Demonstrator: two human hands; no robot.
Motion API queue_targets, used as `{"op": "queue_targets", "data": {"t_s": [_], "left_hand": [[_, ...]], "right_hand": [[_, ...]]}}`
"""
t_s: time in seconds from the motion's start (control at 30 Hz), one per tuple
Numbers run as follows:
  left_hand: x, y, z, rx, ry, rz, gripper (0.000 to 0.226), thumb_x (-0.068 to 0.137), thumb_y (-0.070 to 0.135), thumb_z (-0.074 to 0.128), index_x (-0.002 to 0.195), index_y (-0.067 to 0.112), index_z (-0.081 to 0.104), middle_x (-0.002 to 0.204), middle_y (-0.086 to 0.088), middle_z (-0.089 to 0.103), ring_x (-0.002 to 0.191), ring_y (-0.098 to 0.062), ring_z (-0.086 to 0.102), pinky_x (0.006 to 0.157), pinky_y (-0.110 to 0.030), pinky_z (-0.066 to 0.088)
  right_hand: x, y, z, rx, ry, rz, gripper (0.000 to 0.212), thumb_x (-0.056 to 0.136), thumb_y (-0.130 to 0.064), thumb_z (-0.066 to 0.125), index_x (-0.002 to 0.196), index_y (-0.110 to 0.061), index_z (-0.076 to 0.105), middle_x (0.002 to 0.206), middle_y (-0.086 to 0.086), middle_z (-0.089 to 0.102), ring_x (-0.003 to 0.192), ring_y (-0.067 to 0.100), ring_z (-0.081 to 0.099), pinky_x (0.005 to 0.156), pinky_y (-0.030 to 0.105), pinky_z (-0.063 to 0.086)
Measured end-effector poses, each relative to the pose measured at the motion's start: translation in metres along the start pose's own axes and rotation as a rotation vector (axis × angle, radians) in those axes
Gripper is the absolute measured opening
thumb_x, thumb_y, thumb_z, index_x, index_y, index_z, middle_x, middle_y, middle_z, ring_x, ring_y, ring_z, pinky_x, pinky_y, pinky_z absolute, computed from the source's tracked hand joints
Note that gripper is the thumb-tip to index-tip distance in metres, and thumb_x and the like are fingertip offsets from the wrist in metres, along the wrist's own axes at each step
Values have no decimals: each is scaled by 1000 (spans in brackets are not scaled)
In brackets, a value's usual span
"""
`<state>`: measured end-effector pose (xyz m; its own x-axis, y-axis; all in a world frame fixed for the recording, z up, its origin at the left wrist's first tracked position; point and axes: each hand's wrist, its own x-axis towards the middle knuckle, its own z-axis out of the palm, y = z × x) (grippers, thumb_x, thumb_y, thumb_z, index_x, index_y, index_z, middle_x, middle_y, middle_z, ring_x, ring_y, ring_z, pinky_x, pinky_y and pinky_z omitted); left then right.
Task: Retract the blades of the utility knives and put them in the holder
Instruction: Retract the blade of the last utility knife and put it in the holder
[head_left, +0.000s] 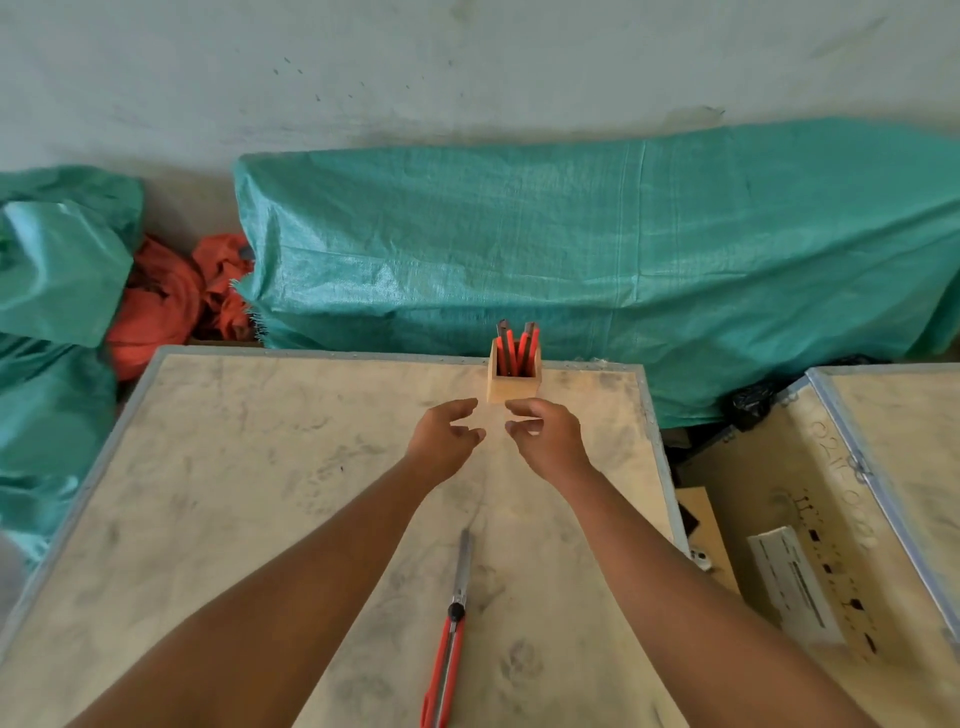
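A small wooden holder (511, 388) stands at the far edge of the plywood table (249, 467), with red utility knives (517, 345) upright in it. My left hand (445, 436) and my right hand (543, 434) hover just in front of the holder, fingers apart, both empty. One red utility knife (448, 660) lies on the table near me between my forearms, its long blade (462, 566) extended and pointing away from me.
Green tarpaulin-covered bundles (571, 239) lie behind the table and on the left, with orange cloth (166, 306) between them. A second wooden crate (831, 493) with a white box (795, 587) on it stands to the right.
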<state>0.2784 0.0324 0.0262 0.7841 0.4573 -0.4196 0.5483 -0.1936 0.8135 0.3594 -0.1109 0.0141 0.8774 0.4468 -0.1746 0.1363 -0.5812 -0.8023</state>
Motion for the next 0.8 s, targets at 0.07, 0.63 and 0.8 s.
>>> {"op": "queue_targets", "data": {"t_s": [0.07,0.63,0.8], "left_hand": [[-30,-17,-1,-24,9,-8,52,88,17,71,137,21,54,142,-2,56,116,-21,63,95,-35,53],[-233,-199,67,-52,98,-271,53,82,4,64,133,18,59,117,-5,69,95,-16,66,70,-28,57],[-235,-208,80,29,142,-176,47,79,-14,65,123,3,65,125,-11,59,103,-22,64,76,-17,51]], "right_hand": [[-29,7,9,18,-63,10,33,90,-9,71,122,-18,71,123,1,71,98,16,69,86,20,51],[-170,75,97,-199,-423,118,42,89,-11,69,131,-15,66,128,5,71,121,19,65,102,19,41],[-172,76,107,-223,-397,100,36,89,-12,70,125,-15,71,121,5,73,114,20,67,98,17,42]]}}
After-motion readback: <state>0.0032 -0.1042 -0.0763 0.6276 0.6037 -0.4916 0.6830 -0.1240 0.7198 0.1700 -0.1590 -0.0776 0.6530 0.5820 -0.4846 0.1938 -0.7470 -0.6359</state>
